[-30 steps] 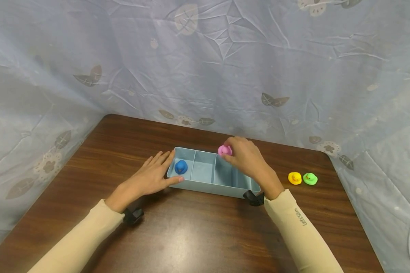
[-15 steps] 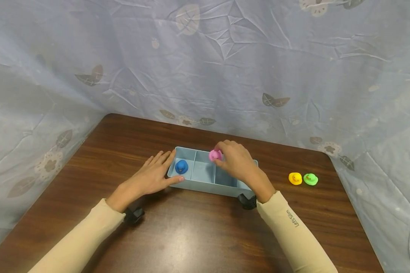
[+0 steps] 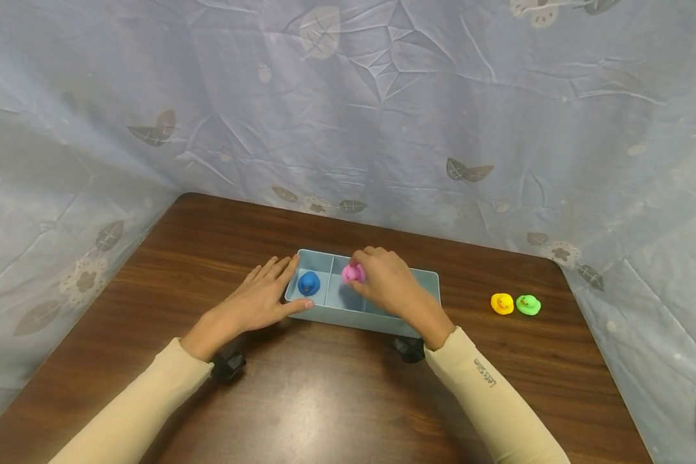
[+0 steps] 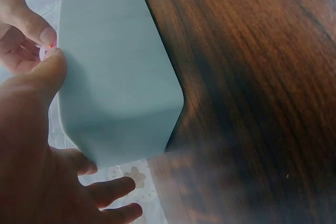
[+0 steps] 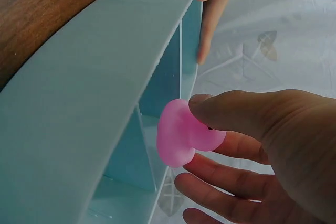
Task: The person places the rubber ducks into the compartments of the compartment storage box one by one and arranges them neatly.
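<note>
The right hand (image 3: 385, 277) pinches the pink duck (image 3: 352, 274) between thumb and fingers, above the second compartment from the left of the blue box (image 3: 354, 317); how far down the duck sits is hard to tell. The left hand (image 3: 255, 296) lies spread at the box's left end, thumb on the near rim. If the pinch loosens early, the smooth, rounded duck could tip or land on its side — and a low wrist might knock the near rim and push the box askew, should the left hand press too lightly.

Compared with half a second ago, the pink duck is farther left and nearer the person, off the divider (image 3: 329, 280)'s right-hand neighbour. The blue duck (image 3: 309, 283) in the leftmost compartment, the yellow duck (image 3: 502, 304) and the green duck (image 3: 528, 305) stay put.
</note>
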`<state>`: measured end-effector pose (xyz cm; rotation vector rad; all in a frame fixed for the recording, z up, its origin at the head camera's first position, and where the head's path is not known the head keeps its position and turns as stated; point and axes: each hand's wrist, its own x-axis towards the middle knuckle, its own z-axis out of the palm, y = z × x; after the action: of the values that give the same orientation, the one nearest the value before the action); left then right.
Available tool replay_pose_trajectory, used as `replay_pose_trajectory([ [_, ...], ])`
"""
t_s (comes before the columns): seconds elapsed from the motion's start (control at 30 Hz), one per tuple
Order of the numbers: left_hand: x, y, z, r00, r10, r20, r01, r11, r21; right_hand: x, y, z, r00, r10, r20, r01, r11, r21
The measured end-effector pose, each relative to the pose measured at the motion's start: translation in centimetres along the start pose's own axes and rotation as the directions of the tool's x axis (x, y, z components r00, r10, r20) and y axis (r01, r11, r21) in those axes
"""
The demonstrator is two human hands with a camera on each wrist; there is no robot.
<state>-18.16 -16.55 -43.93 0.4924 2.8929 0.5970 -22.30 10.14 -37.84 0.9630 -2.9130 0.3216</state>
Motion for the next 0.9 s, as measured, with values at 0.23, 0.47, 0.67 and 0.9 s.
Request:
replay_pose_trajectory([
  [0.23, 0.0, -0.1, 0.0, 1.000, 0.005, -0.005, -0.005, 1.000, -0.002, 0.2, -0.2, 0.6, 1.000, -0.012, 0.016, 0.012, 1.000, 0.000],
  [0.47, 0.1, -0.3, 0.1, 1.000, 0.007, 0.002, -0.007, 1.000, -0.012, 0.3, -0.2, 1.2, 0.999, -0.023, 0.029, 0.024, 1.000, -0.012],
  [0.67, 0.1, -0.3, 0.0, 1.000, 0.006, 0.001, -0.006, 1.000, -0.009, 0.5, -0.4, 1.6, 0.998, -0.050, 0.031, 0.051, 0.998, -0.028],
  [0.9, 0.0, -0.3, 0.0, 1.000, 0.003, 0.010, -0.003, 1.000, -0.023, 0.5, -0.7, 2.0, 0.997, -0.051, 0.066, 0.054, 0.998, -0.036],
])
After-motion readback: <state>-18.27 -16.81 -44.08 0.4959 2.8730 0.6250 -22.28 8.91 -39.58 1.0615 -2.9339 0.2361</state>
